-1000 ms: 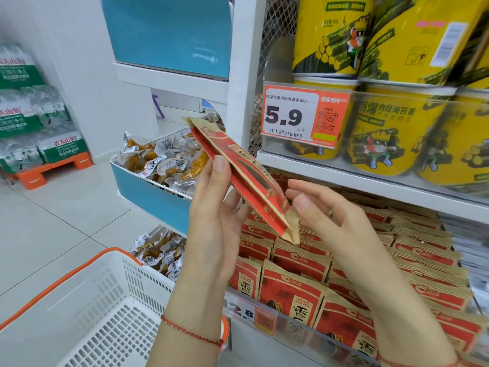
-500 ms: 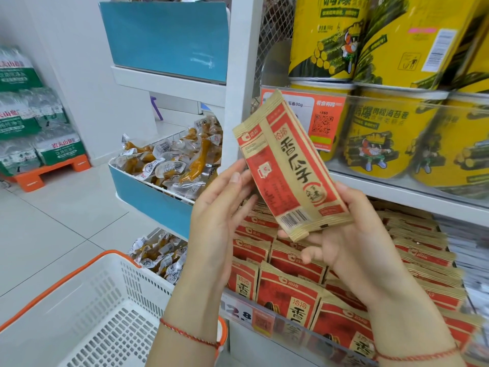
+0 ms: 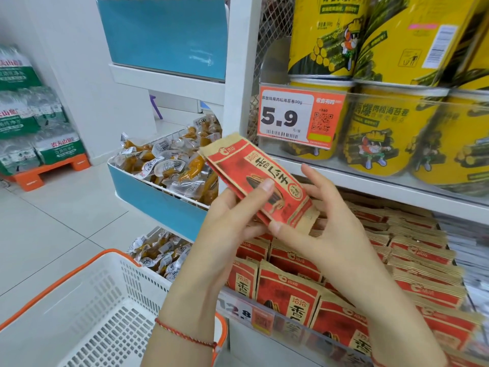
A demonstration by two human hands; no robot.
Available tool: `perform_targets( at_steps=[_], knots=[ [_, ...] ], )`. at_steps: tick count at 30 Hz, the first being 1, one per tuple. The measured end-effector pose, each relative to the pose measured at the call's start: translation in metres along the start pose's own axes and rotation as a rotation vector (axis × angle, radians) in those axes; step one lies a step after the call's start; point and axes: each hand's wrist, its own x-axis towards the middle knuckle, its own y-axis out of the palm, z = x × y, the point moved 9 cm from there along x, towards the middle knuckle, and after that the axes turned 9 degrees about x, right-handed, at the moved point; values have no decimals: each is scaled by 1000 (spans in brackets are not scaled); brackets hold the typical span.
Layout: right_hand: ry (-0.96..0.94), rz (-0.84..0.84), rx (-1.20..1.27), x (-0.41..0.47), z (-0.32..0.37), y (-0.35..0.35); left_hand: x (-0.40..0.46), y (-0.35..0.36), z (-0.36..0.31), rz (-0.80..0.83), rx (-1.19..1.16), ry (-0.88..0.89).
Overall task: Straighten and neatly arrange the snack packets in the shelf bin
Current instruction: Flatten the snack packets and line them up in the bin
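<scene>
A single red-and-tan snack packet (image 3: 258,181) is held up in the air above the shelf bin (image 3: 296,328), front face toward the camera, between both hands. Its long axis runs on a slant — the top seal points up and to the left, toward the white shelf post (image 3: 239,62), and the bottom seal points down and to the right, over the bin.

The left hand (image 3: 232,223) has its grip on the packet's left edge near the middle, thumb pressed on the printed face and the other fingers behind it. The right hand (image 3: 322,229) takes the lower end: its thumb pinches the bottom corner from below while the remaining fingers fan out loosely behind the packet. So both hands are closed on the same packet, the right at the end nearest the bin.

The rows of matching packets (image 3: 288,295) in the bin stand with their faces forward and their long axes upright, leaning back a little. The held packet lies tilted against that line — my reading is that the next move needs its lower end swung under so the long axis matches the rows, then lowered into a gap. The right hand, lower and nearer the bin, looks better placed to guide it down. Which gap it suits I cannot tell; the hands hide the rows directly below.
</scene>
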Motion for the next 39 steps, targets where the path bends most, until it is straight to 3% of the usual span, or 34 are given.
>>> perform_targets(
  at_steps=[3, 8, 14, 18, 21, 26, 29, 39],
  knots=[
    [-81, 17, -113, -2, 9, 5, 1, -10, -5, -92, 1, 66],
    [-142, 18, -52, 2, 38, -28, 0, -29, -38, -191, 59, 326],
    [-216, 227, -346, 24, 86, -16, 0, -16, -54, -94, 187, 442],
    [-208, 276, -495, 29, 86, -2, 3, -8, -48, -18, 239, 400],
    [-223, 213, -566, 30, 69, -5, 9, -18, -31, -38, 298, 295],
    [-325, 77, -566, 21, 45, -20, 11, -39, 1, -149, 591, 133],
    [-395, 29, -656, 24, 32, -18, 13, -46, 4, -148, 572, 89],
    [-296, 210, -977, 56, -23, 17, 14, -48, 20, -60, 661, -11]
  ],
)
